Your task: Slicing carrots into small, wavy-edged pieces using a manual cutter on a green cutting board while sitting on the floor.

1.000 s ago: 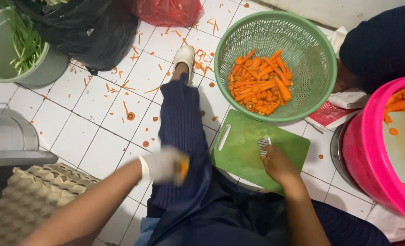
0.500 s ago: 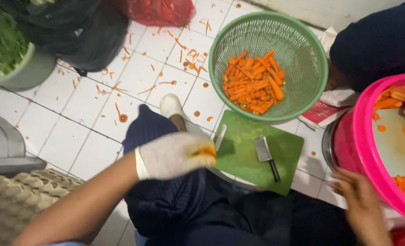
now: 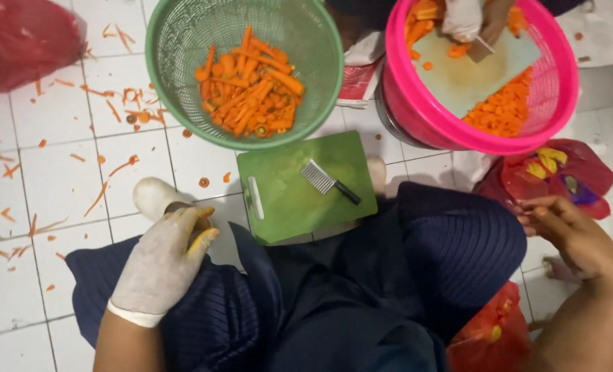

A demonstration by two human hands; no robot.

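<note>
The person sits on the white tiled floor [image 3: 65,179] with a green cutting board [image 3: 289,200] lying across the lap, between the knees. On the board rests a crinkle-cut knife [image 3: 328,182] with a black handle, blade to the left, touched by neither hand.

The left hand [image 3: 163,265] wears a whitish glove stained orange at the fingertips. It rests on the dark blue skirt [image 3: 389,275] over the left knee, fingers loosely curled and holding nothing that I can make out, just left of the board's near corner.

The right hand [image 3: 568,231] is bare and reaches out to the right, well away from the board. Its fingers are half open at the edge of a red plastic bag [image 3: 561,172] with yellow and purple things inside; whether they grip the bag I cannot tell.

Beyond the board stands a green basket [image 3: 244,69] of carrot sticks [image 3: 248,93]. To its right a pink basket [image 3: 479,76] holds a pale cutting board and chopped carrot [image 3: 503,110], where another person's gloved hand [image 3: 461,17] works at the far edge. Carrot scraps [image 3: 120,110] litter the tiles to the left
</note>
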